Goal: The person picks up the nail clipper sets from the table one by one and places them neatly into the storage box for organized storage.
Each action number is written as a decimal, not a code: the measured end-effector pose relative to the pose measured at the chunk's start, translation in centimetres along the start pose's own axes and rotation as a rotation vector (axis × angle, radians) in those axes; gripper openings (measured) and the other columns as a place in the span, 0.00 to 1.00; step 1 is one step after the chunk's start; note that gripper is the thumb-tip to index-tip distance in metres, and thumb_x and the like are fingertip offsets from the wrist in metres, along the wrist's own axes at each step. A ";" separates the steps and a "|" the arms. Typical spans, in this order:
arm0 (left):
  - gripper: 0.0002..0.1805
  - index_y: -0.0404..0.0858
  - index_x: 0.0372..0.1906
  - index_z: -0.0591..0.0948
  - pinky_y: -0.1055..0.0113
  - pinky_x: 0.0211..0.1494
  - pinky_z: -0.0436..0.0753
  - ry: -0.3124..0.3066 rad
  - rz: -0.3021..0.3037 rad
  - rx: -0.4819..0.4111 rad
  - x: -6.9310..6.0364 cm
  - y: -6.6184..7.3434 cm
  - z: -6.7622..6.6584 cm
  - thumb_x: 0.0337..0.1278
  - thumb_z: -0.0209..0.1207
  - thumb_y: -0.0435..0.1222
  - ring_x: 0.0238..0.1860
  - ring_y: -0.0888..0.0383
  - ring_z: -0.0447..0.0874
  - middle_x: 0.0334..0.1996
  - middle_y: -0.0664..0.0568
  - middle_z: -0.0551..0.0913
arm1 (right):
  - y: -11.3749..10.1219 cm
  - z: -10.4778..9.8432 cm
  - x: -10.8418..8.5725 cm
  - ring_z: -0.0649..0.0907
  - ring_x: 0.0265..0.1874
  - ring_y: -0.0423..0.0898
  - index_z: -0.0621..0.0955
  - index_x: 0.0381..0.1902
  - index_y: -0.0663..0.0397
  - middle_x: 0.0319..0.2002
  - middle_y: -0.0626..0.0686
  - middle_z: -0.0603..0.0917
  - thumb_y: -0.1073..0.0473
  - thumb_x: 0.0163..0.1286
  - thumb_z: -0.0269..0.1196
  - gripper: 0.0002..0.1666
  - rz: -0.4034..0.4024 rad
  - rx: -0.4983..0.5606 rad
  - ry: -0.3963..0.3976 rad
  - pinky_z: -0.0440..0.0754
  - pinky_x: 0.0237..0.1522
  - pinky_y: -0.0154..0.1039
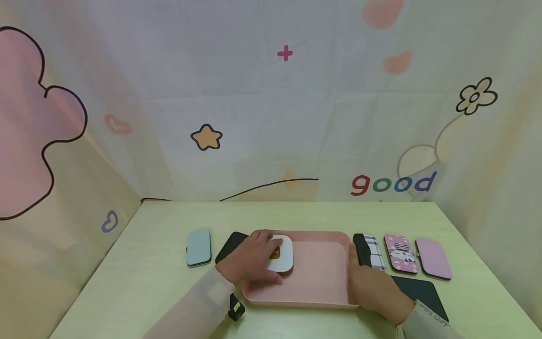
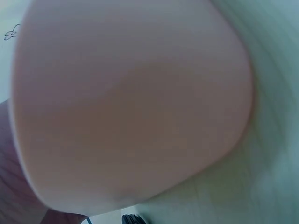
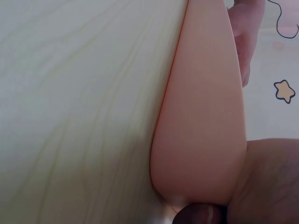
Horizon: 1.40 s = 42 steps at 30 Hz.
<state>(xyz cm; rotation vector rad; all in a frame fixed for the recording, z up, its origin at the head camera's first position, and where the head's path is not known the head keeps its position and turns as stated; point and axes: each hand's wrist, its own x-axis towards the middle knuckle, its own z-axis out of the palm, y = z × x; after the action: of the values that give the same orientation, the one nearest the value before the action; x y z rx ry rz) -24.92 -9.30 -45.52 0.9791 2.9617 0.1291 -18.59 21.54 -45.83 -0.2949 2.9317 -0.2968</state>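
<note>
A shallow pink tray (image 1: 319,273) lies on the table in front of me. At its left end, my left hand (image 1: 254,256) spans a white rounded-square box (image 1: 287,252) with an orange-brown label, fingers on the far side and thumb on the near side. The palm hides part of the box. My right hand (image 1: 377,287) grips the tray's right end, fingers along the rim. In the right wrist view, a fingertip (image 3: 198,214) shows by the lower corner of the tray wall (image 3: 201,116). The tray's outer side (image 2: 131,116) fills most of the left wrist view.
A light blue case (image 1: 199,247) lies at left, a black flat thing (image 1: 230,245) beside the tray. To the right are a black-and-plaid case (image 1: 368,252), a patterned pink case (image 1: 400,254), a plain pink case (image 1: 434,258) and a dark flat piece (image 1: 425,294). A printed curtain (image 1: 262,117) hangs behind.
</note>
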 end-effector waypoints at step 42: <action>0.39 0.49 0.75 0.66 0.42 0.71 0.66 0.056 -0.077 -0.281 -4.8 -5.7 -2.4 0.61 0.61 0.54 0.74 0.43 0.61 0.74 0.44 0.64 | 0.2 0.3 0.1 0.70 0.11 0.45 0.41 0.76 0.76 0.13 0.47 0.72 0.60 0.71 0.51 0.48 -0.025 -0.010 0.015 0.63 0.15 0.41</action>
<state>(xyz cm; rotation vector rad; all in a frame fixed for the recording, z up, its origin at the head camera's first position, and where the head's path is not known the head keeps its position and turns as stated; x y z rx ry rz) -24.50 -16.90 -43.63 0.8371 2.9148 0.5613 -18.63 21.65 -46.13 -0.3329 2.9470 -0.2895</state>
